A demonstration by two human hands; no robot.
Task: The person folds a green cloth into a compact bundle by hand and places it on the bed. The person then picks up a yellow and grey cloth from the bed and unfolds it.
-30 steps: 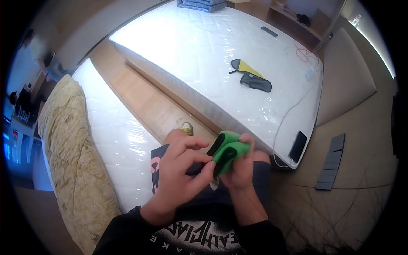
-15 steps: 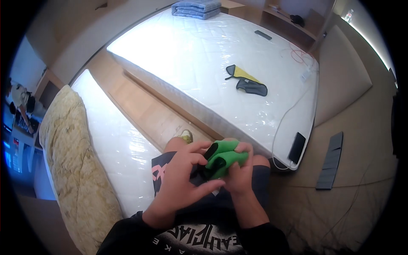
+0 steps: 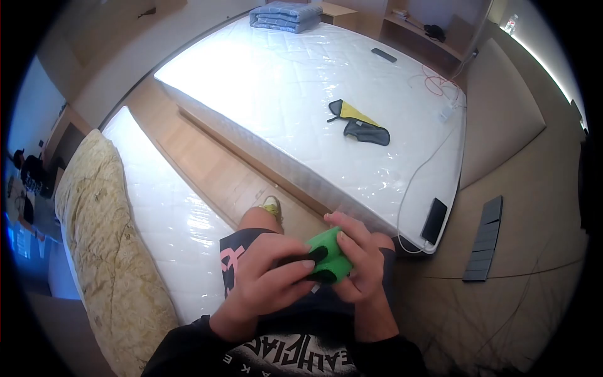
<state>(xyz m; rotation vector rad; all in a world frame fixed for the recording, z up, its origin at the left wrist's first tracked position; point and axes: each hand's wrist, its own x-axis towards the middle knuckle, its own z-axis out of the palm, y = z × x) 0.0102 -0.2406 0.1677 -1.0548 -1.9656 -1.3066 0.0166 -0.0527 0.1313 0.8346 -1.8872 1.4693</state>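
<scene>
In the head view, the left hand (image 3: pixel 267 273) and right hand (image 3: pixel 367 264) meet over the lap, with a green cloth piece (image 3: pixel 330 240) between them; it has black patches (image 3: pixel 319 254) on the side towards the left hand, and its exact shape cannot be told. The left grip is closed at the black part, thumb and fingertips meeting the cloth; the right grip is clamped on the green side, fingers over the top and thumb lower down.

The step in hand looks like two-handed adjusting of the soft piece, held up off the legs; the next move calls for a steady right hold and light, exact fingertip work from the left, since the cloth could fold over or slip.

Beyond the hands, a yellow-and-black item (image 3: pixel 366 133) lies on the larger mattress (image 3: pixel 251 81); a phone (image 3: pixel 434 221) rests near its corner with a white cable (image 3: pixel 411 179) attached, and a folded blue blanket (image 3: pixel 286 17) sits at the far end; a grey strip (image 3: pixel 483 242) lies to the right of the mattress, while a patterned quilt (image 3: pixel 103 213) covers part of the smaller mattress (image 3: pixel 157 182) on the left.
</scene>
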